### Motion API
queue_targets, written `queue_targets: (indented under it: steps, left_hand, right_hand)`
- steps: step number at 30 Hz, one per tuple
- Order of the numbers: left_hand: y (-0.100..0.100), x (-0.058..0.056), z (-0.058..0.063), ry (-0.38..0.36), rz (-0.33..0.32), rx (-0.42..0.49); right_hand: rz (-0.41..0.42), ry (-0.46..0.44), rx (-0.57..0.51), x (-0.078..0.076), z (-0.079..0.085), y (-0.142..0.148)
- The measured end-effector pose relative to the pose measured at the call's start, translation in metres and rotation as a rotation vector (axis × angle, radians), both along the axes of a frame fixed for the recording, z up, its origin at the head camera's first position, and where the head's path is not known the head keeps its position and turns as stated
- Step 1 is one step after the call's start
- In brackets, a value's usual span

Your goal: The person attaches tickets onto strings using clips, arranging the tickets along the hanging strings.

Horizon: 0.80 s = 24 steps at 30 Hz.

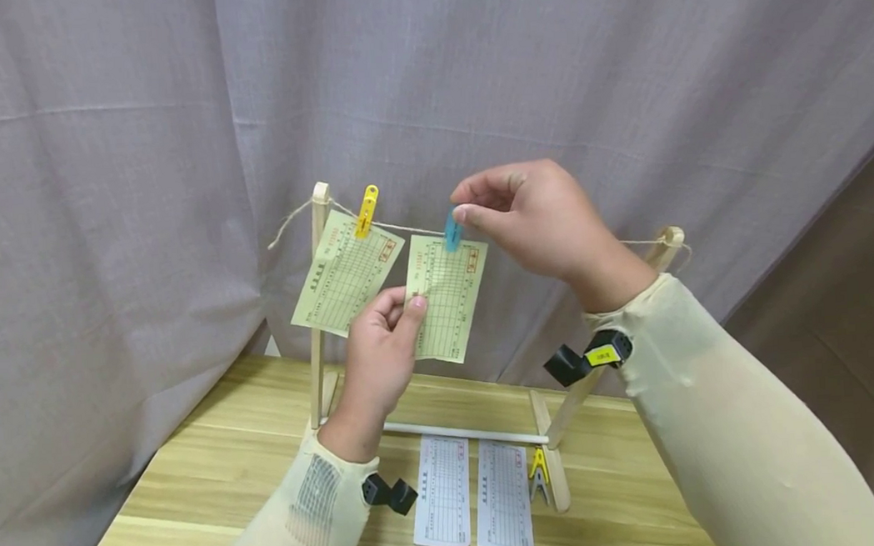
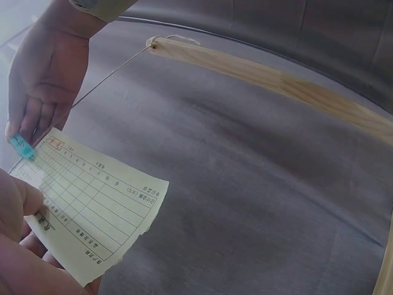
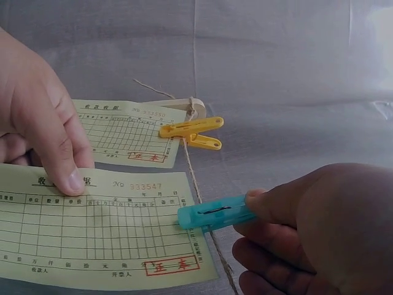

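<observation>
My left hand (image 1: 385,351) pinches the left edge of a pale green receipt slip (image 1: 450,306) between thumb and fingers. At the slip's upper edge, my right hand (image 1: 535,217) pinches a blue clothespin (image 1: 453,232) by its handle end. The clothespin's nose overlaps the slip and the thin string (image 3: 191,172), as the right wrist view shows. To the left, a second green slip (image 1: 347,270) hangs tilted from the string under a yellow clothespin (image 1: 366,211).
A wooden frame holds the string between a left post (image 1: 319,372) and a right post (image 1: 664,251). On the wooden table (image 1: 223,461) lie two white slips (image 1: 440,494), beside a yellow clothespin (image 1: 539,465) and a grey clothespin (image 1: 539,490). Grey curtain (image 1: 425,73) hangs behind.
</observation>
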<state>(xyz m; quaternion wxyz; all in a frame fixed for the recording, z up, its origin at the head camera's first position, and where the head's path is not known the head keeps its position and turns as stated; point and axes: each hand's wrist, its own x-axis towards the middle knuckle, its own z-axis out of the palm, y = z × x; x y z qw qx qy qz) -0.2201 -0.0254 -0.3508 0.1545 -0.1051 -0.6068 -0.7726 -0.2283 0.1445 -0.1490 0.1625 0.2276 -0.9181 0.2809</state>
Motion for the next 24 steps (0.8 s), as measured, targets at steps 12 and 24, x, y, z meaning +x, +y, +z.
queue_targets:
  steps: [12, 24]
  left_hand:
    - [0.0026, 0.0002, 0.0035, 0.003, 0.002, 0.025]
    - [0.004, -0.0028, 0.0015, 0.013, 0.012, 0.038]
  right_hand:
    - [0.019, -0.051, 0.025, -0.0013, -0.0003, -0.001]
    - [0.048, -0.093, 0.017, -0.0016, 0.0022, 0.0001]
